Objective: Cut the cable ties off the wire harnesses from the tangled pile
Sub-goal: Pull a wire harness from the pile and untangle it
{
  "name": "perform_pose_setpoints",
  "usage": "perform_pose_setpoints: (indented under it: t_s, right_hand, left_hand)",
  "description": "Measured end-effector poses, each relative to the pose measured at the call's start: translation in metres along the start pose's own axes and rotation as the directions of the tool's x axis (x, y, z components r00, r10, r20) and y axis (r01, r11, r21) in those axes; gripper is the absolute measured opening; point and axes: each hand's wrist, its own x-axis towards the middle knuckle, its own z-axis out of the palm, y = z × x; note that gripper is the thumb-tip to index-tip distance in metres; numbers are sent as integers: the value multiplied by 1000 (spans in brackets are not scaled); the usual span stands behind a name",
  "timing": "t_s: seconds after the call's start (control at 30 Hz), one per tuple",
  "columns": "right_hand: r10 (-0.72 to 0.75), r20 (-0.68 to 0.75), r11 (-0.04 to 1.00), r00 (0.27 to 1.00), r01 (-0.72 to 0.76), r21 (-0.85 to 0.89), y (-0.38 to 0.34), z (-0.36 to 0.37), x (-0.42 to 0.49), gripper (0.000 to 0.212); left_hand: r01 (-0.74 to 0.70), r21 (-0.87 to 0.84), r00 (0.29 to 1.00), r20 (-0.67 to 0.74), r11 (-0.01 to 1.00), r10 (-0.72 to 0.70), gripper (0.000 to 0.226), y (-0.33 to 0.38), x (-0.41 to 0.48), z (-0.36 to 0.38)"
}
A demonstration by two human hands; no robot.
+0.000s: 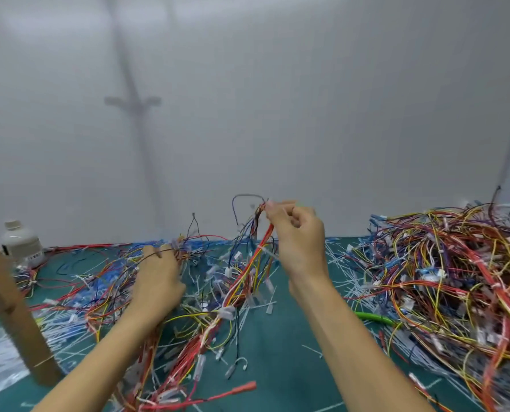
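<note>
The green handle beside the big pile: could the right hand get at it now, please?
Probably, once freed: the right hand pinches a raised harness, but the green handle lies partly bare on the mat.

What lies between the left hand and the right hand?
Head view: a red and yellow wire harness hanging from the right hand, over loose white cable ties.

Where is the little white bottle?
In the head view, the white bottle stands at the far left by the wall, right beside the slanting wooden post and well left of the left hand.
</note>
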Motion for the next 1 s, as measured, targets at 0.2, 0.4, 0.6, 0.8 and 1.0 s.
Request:
perform_pose_setpoints:
  t_s: [0.2, 0.4, 0.6, 0.8, 1.0]
  right_hand:
    - [-4, 19, 994, 1000, 2, 114, -15, -8, 9, 12]
    - [76, -7, 940, 997, -69, 333, -35, -23, 18, 22]
    - [43, -169, 915, 985, 29, 402, -62, -61, 46, 13]
    - [61, -188, 930, 980, 12, 367, -51, -71, 48, 14]
    - [40, -269, 928, 962, 63, 367, -49, -79, 50, 19]
  left_hand:
    - [-535, -184, 836, 22, 824, 548, 22, 53, -31, -24]
    - [-524, -258, 642, 506, 811, 576, 102, 61, -37, -3]
    - [-576, -31, 751, 375, 817, 543, 115, 22, -45, 32]
    - [-430, 160, 869, 341, 889, 359, 89, -19, -31, 39]
    - [-304, 170, 903, 364, 937, 227, 91, -39, -19, 37]
